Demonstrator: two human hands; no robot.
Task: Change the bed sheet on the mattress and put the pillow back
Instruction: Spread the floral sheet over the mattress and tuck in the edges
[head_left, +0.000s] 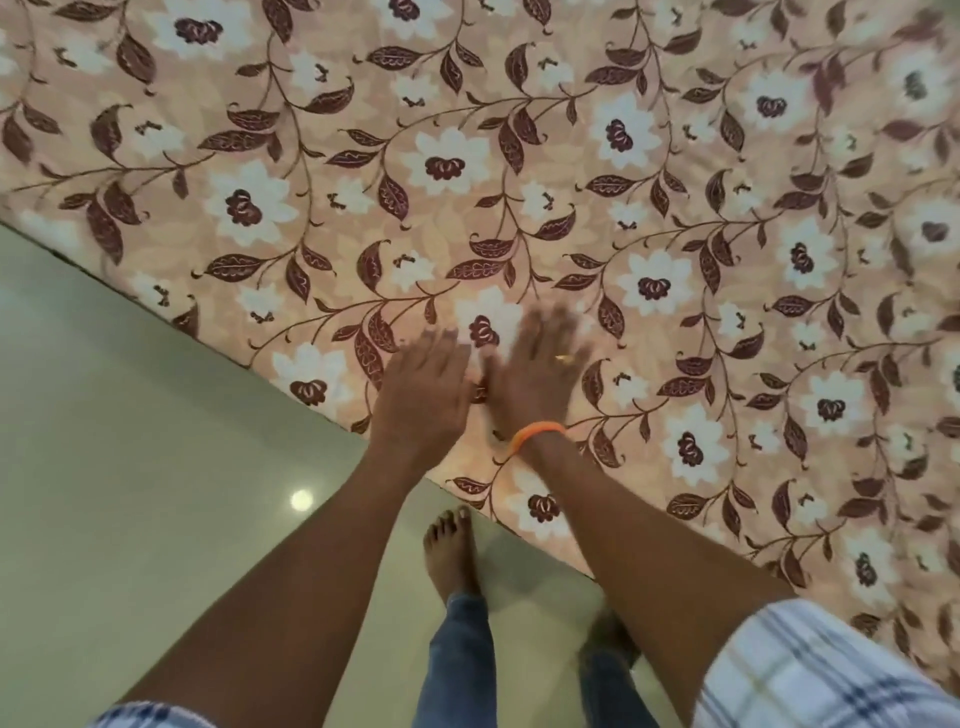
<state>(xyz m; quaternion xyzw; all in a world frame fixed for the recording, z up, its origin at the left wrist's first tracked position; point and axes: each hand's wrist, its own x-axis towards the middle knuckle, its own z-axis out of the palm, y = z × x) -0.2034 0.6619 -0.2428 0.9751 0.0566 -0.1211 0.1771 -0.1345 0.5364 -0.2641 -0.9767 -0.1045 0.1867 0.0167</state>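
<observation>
Floral bed sheet (519, 171) flat beneath left hand (421, 387) and right hand (535, 374), fingers (545, 325) straight, released, blurred.

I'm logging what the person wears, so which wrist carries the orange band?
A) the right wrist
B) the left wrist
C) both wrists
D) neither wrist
A: the orange band circles the wrist just below the right hand, while the wrist below the left hand is bare; both hands are spread over the floral sheet.
</observation>
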